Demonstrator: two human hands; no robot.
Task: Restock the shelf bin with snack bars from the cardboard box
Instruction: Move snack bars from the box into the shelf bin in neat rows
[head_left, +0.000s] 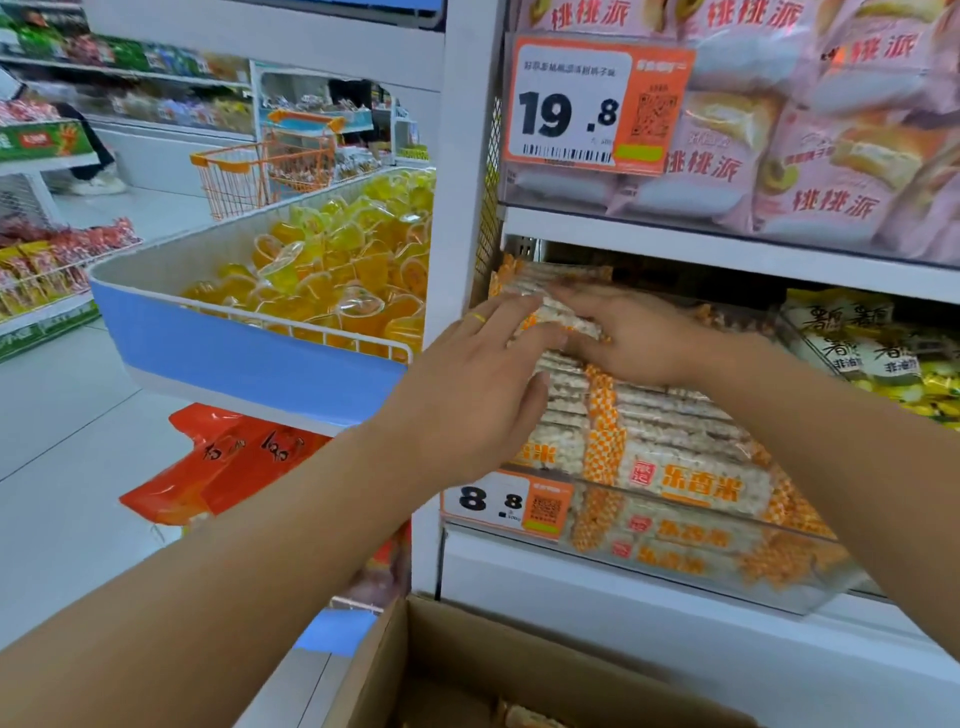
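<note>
A: Right, nearest first: what's at the bottom edge?

B: The cardboard box (467, 670), flaps open, under both forearms. One wrapped bar shows in its bottom corner; the rest of the inside is out of view, so I can't say how many remain.

A: And just past it?

B: The shelf bin (675, 566), a clear-fronted tray with an orange price tag (506, 504) on its left front corner. It's already well filled with snack bars (691, 483) lying in rows, white with orange checked ends.

A: The hands?

B: Both are over the back left part of the bin. The left hand (483, 384) has its fingers stretched flat, resting against the near side of the stack. The right hand (634, 338) lies palm down on the top bars, fingers straight and pressing. Neither is curled round anything.

A: So which step is this?

B: Settling, I'd say: a batch placed on the heap at the rear left corner and being squared up.

A: Next?

B: Probably letting go gently so the top layer doesn't slide toward the front wall, then reaching down into the box. Behind the bin, the upper shelf holds pink cake packs (810, 171).
</note>
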